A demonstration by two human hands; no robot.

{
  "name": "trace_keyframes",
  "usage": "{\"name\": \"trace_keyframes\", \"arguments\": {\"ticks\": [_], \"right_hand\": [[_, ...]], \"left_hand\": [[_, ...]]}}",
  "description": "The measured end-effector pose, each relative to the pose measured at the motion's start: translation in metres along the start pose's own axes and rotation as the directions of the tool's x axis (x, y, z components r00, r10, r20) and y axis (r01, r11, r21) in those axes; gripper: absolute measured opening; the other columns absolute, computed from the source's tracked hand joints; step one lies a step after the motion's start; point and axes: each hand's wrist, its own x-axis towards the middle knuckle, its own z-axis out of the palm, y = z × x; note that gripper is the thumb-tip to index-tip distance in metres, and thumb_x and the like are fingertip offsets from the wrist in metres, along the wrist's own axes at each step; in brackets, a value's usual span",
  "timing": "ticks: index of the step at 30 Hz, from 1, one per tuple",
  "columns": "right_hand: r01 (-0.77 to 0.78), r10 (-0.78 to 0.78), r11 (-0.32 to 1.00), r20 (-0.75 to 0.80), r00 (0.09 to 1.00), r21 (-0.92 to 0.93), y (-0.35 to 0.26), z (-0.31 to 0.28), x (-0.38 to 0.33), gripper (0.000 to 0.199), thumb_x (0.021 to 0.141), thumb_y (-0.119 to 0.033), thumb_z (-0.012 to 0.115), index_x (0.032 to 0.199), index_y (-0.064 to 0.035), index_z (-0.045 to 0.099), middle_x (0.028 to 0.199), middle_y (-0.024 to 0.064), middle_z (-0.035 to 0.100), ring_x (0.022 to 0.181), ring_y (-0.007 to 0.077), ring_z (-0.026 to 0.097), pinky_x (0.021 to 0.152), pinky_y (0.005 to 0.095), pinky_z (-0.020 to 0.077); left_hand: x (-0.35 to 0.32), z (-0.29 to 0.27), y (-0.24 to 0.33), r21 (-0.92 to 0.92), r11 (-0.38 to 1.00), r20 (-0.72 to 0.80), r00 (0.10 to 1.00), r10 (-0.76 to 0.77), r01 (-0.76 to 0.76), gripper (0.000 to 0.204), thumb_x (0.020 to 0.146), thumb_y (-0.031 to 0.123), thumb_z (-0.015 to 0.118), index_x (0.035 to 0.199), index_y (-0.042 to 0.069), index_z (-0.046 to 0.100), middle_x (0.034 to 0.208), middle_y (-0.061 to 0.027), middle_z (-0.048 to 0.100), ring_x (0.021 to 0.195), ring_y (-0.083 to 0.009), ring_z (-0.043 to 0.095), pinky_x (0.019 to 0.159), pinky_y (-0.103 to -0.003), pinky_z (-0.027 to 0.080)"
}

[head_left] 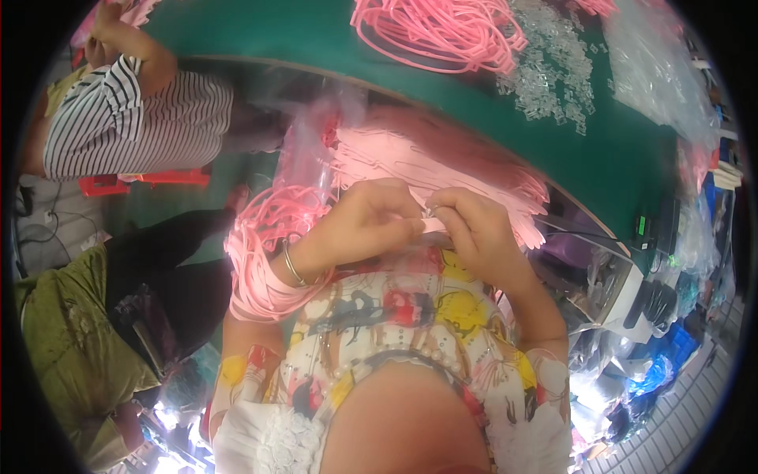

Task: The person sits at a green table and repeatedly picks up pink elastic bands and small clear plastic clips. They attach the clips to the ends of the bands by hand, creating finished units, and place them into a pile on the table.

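While a green counter [276,35] stretches across the far side, carrying a heap of pink cords [442,35], a scatter of small clear pieces [553,67] and a clear plastic bag [659,71], a stack of pink strips [387,154] fills the space between its near edge and the two hands. Looped pink cords [257,276] hang around the left forearm, beside a metal bracelet [293,265], crowding that side. Someone in a striped top [150,126] is at the far left; another person's green garment [79,316] shows nearer.

The pink piece [433,225] is in front of the chest, between the left hand [367,225] and the right hand [478,233]. Thumb and fingers of each hand are pressed together, pinching it from either side. Its visible part runs roughly left to right, with both ends covered; which end leads I cannot tell. The stacked strips lie lengthwise, slanting from far left to near right.
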Motion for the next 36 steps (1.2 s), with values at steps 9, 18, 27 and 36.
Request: {"name": "trace_keyframes", "arguments": {"ticks": [9, 18, 27, 36], "right_hand": [[0.058, -0.069, 0.993, 0.101, 0.992, 0.100, -0.001, -0.003, 0.002, 0.012, 0.084, -0.001, 0.058, 0.096, 0.0010, 0.059, 0.084, 0.0159, 0.063, 0.073, 0.0335, 0.062, 0.065, 0.0378, 0.0496], [0.002, -0.013, 0.997, 0.134, 0.991, 0.083, 0.000, -0.010, 0.003, 0.010, 0.086, -0.005, 0.056, 0.094, 0.0001, 0.060, 0.079, 0.0148, 0.061, 0.071, 0.0285, 0.061, 0.064, 0.0347, 0.0479], [-0.384, 0.279, 0.867, 0.328, 0.903, 0.318, 0.012, -0.017, 0.005, 0.013, 0.089, -0.012, 0.055, 0.088, -0.0005, 0.060, 0.069, 0.0012, 0.057, 0.062, 0.0056, 0.048, 0.056, 0.0240, 0.0399], [-0.420, 0.317, 0.868, 0.354, 0.880, 0.265, 0.000, -0.021, 0.015, 0.013, 0.083, -0.013, 0.061, 0.084, 0.0004, 0.063, 0.071, 0.0066, 0.061, 0.065, 0.0100, 0.055, 0.060, 0.0275, 0.0450]], "left_hand": [[-0.003, -0.004, 0.003, -0.208, 0.969, 0.103, 0.988, -0.113, 0.132, 0.005, 0.080, 0.002, 0.061, 0.077, -0.002, 0.063, 0.078, -0.0029, 0.053, 0.069, -0.0099, 0.055, 0.061, -0.024, 0.042], [0.000, -0.001, 0.013, -0.233, 0.960, 0.039, 0.988, -0.152, 0.157, 0.004, 0.077, 0.003, 0.064, 0.080, 0.000, 0.063, 0.080, -0.0024, 0.055, 0.077, -0.0100, 0.056, 0.062, -0.023, 0.043], [-0.002, 0.008, -0.003, 0.353, 0.877, -0.072, 0.925, 0.373, -0.326, 0.026, 0.078, 0.005, 0.068, 0.104, 0.003, 0.068, 0.095, -0.0088, 0.066, 0.088, -0.0166, 0.060, 0.069, -0.026, 0.051], [-0.004, 0.005, -0.005, 0.454, 0.813, -0.069, 0.895, 0.441, -0.365, 0.026, 0.080, 0.007, 0.069, 0.105, 0.000, 0.068, 0.096, -0.0109, 0.067, 0.088, -0.0196, 0.063, 0.070, -0.028, 0.051]]}}
